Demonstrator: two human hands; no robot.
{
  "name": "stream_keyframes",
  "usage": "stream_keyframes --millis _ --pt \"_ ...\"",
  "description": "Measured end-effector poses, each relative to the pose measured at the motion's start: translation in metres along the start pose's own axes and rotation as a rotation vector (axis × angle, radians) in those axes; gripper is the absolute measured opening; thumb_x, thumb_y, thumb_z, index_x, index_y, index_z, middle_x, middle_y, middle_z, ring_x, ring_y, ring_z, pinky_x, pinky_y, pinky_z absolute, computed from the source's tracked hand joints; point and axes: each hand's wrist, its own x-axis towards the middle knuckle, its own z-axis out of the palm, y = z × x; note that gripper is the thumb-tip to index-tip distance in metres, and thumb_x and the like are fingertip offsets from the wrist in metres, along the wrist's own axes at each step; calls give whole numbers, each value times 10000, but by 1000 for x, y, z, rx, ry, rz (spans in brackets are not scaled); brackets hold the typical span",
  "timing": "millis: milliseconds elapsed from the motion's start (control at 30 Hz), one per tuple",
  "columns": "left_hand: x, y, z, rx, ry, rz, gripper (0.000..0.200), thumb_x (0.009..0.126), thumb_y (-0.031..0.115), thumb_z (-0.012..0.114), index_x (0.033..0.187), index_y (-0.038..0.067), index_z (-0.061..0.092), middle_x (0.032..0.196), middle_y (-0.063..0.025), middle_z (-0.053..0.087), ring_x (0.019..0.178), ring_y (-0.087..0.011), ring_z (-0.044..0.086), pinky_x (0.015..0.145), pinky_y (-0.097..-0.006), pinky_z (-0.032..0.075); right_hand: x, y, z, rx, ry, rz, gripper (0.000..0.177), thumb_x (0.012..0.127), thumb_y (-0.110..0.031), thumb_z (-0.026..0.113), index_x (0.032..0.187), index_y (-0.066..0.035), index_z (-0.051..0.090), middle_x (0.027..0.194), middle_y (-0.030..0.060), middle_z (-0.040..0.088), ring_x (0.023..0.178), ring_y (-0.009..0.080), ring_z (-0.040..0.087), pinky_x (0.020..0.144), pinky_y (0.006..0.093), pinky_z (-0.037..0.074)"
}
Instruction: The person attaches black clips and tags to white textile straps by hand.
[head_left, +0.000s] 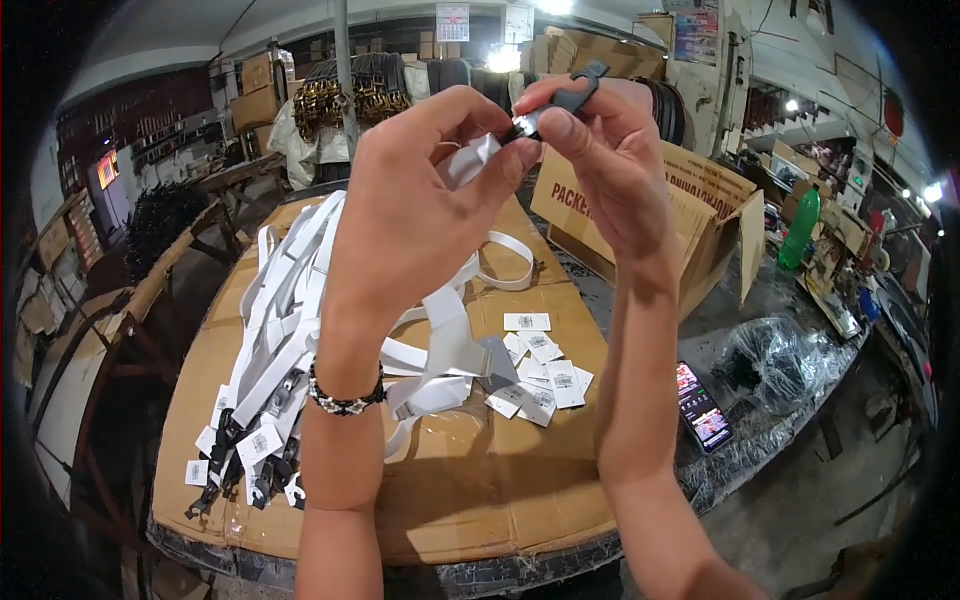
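My left hand (425, 200) is raised over the table and pinches the end of a white belt (478, 158). The rest of a white strap hangs in loops below this hand (445, 335). Close beside it, my right hand (620, 160) grips a dark grey plastic belt hanger (580, 90) between thumb and fingers. Fingertips of both hands meet at a small shiny piece (524, 126) where belt and hanger come together; the fingers partly hide it. Below lie loose white barcode tags (540, 372) and a grey card (496, 366).
On the cardboard-covered table (480, 510), many white belts (285, 300) lie at left, with black hangers (228, 440) and tags at their ends. To the right are an open carton (650, 205), a lit phone (704, 408), clear plastic wrap (785, 365) and a green bottle (799, 228).
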Motion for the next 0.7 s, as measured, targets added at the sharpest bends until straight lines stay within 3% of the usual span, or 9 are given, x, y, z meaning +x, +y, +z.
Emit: stream_keyframes --millis 133,200,367,700 --pt "-1 6 -2 -52 0 -88 185 867 83 799 915 -26 658 718 -44 661 651 -59 556 568 -243 449 1 -1 6 72 47 -13 253 928 -232 764 1068 -35 690 1003 14 686 940 95 630 860 260 510" --pt "-1 8 1 -76 17 -40 182 867 83 798 906 -25 657 694 -28 645 638 -49 537 555 -236 432 0 -2 6 105 27 -45 250 928 -226 765 1071 -38 684 1005 15 683 942 96 628 856 261 513" --pt "-2 15 -1 -14 -70 -78 156 875 -17 773 1002 -49 688 926 -79 726 873 -98 685 745 -228 558 0 -2 -2 123 -47 -21 276 938 -264 761 1070 -41 667 1011 10 669 942 99 615 858 263 512" --pt "-5 17 -4 -42 -129 -32 194 864 -26 786 1027 -52 684 897 -62 718 851 -76 660 727 -218 537 0 1 -7 120 -124 -30 310 929 -302 770 1051 -36 666 985 -7 649 909 81 594 838 244 492"
